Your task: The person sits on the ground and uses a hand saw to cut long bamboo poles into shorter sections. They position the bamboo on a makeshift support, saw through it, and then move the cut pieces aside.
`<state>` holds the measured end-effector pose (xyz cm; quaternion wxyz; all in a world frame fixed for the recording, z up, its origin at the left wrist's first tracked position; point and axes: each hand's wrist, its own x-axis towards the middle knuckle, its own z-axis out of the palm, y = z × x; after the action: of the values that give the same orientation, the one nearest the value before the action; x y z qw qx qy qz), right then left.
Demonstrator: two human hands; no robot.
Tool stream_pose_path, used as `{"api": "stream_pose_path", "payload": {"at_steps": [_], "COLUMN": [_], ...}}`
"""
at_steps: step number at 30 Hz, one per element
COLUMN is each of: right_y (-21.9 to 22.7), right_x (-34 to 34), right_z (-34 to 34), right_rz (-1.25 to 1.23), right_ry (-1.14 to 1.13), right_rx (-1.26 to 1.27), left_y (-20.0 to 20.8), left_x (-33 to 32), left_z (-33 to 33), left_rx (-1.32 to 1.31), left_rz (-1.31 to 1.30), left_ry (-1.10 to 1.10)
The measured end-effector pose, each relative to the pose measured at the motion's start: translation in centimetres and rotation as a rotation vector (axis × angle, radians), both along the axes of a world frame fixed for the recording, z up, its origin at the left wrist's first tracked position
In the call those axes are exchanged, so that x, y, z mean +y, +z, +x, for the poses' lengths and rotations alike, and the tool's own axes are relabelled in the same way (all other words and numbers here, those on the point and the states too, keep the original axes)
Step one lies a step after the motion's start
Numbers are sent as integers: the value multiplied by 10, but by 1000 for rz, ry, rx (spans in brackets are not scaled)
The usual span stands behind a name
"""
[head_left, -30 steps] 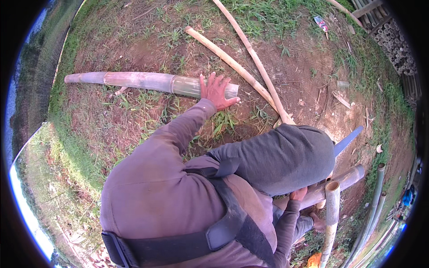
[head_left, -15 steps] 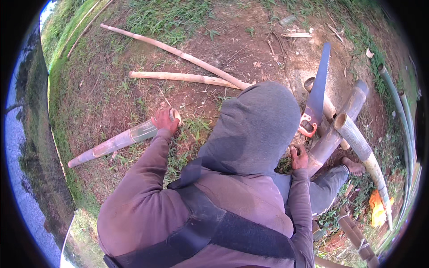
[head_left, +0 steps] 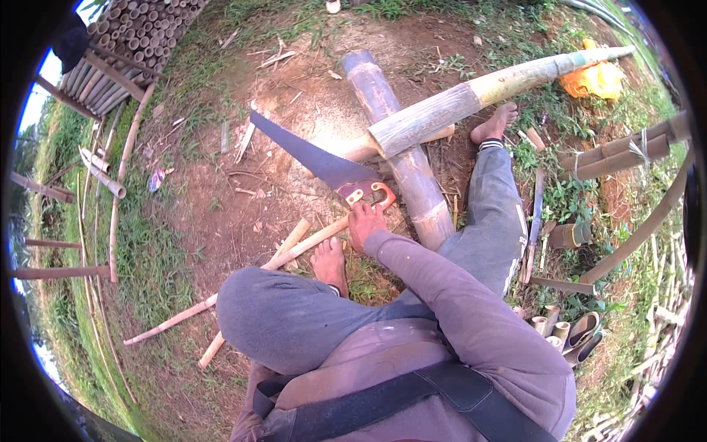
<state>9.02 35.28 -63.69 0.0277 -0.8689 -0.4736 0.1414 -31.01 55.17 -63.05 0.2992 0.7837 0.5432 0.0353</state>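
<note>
My right hand [head_left: 366,227] is at the lower edge of a handsaw's orange handle, its fingers bent against it. The handsaw [head_left: 313,153] has a dark blade pointing up and left, crossing a short pale bamboo piece [head_left: 359,149]. A thin bamboo stick [head_left: 309,244] passes just under my right hand. My left hand is hidden below the bent knee [head_left: 269,317], and only part of the left sleeve shows. A thick bamboo pole [head_left: 420,184] runs from my lap forward, and another cut bamboo pole [head_left: 431,120] lies across it.
My bare feet rest on either side of the thick pole. An orange plastic bag [head_left: 595,81] lies far right. A long blade [head_left: 535,214], tied bamboo [head_left: 615,155] and footwear [head_left: 584,335] sit on the right. Stacked bamboo [head_left: 140,33] stands far left beside wooden rails.
The view has swung to the right. My left hand, earlier on a bamboo pole at the left, is out of sight. My right hand has come closer to the saw handle.
</note>
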Motion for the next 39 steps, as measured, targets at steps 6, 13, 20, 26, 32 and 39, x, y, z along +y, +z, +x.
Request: {"api": "stream_pose_path", "payload": {"at_steps": [6, 13, 20, 26, 32, 39], "right_y": [-7, -35, -26, 112, 194, 175], "right_x": [-25, -23, -39, -42, -161, -317], "right_z": [19, 16, 0, 23, 48, 107], "right_rz": [184, 245, 467, 928, 1247, 812], "right_ry": [-211, -215, -224, -402, -350, -920], "right_rx": [135, 86, 229, 704, 69, -505], "left_y": [65, 38, 13, 8, 111, 178], "left_x": [32, 44, 44, 54, 24, -57], "left_z": [156, 206, 204, 265, 412, 563], "left_rx": [-17, -313, -189, -220, -278, 24], "left_rz": [12, -238, -448, -378, -68, 355], "left_ry": [-336, -357, -178, -466, -937, -1368]}}
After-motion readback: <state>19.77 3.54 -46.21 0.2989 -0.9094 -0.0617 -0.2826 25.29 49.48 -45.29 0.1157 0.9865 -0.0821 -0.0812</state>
